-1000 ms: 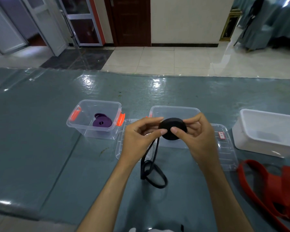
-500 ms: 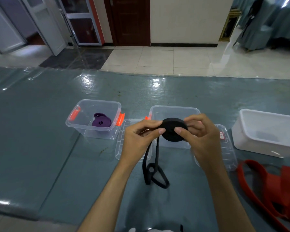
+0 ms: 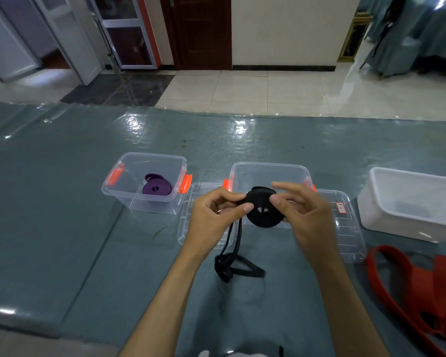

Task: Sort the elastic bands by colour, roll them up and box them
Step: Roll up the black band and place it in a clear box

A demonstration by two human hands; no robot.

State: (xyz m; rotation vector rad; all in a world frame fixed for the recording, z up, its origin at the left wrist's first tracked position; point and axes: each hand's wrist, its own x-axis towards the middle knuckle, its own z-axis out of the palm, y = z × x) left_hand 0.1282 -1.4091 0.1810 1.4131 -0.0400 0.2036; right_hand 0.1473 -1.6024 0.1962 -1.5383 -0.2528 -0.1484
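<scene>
A black elastic band, partly wound into a flat roll (image 3: 262,217), is held up in front of me above the table. My left hand (image 3: 214,220) pinches the roll's left edge, thumb on its face. My right hand (image 3: 304,215) holds the right side with the thumb on the face and the index finger lifted off. The band's loose tail (image 3: 236,266) hangs down and lies looped on the table. Behind the roll stands a clear box (image 3: 268,173) with orange clips. Another clear box (image 3: 144,184) to the left contains rolled purple bands (image 3: 157,188).
Two clear lids (image 3: 345,228) lie flat under and beside my hands. A white tub (image 3: 410,204) stands at the right. Red bands (image 3: 420,287) lie loose at the right front. The table has a glossy grey-green cover (image 3: 49,215).
The roll has turned and tilted, showing its face more. My right index finger has lifted off it. The hanging tail has shortened a little and its loop has shifted.
</scene>
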